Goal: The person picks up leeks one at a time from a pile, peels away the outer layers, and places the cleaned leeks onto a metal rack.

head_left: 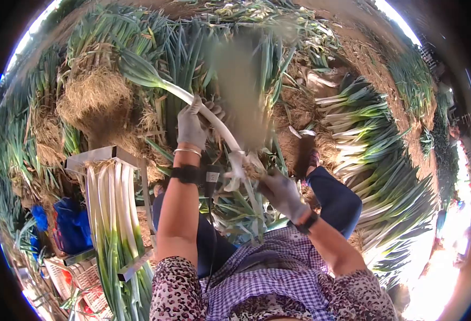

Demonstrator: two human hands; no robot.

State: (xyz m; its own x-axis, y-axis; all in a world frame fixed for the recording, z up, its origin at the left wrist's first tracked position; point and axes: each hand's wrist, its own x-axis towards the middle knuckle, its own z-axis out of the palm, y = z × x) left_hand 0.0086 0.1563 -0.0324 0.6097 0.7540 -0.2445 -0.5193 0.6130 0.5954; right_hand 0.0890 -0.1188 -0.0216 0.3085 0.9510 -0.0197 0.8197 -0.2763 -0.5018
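A long leek [216, 123] slants across the middle, its green leaves at the upper left and its root end at the lower right. My left hand [192, 125], in a pale glove, is closed around its white shaft. Loose strips of pale outer skin [236, 170] hang near the root end. Beside the roots [254, 167] is my right hand [282, 193], also gloved, with its fingers curled; what lies in them is hidden. More peeled leaves [240, 216] lie below, between my legs.
At left, a metal rack [115, 155] holds several cleaned leeks [112, 192]. Bundled leeks with shaggy roots [96, 93] stand behind it. On the right, a long row of leeks [374, 144] lies on the ground. A wicker basket [80, 278] and a blue bag [72, 227] sit at lower left.
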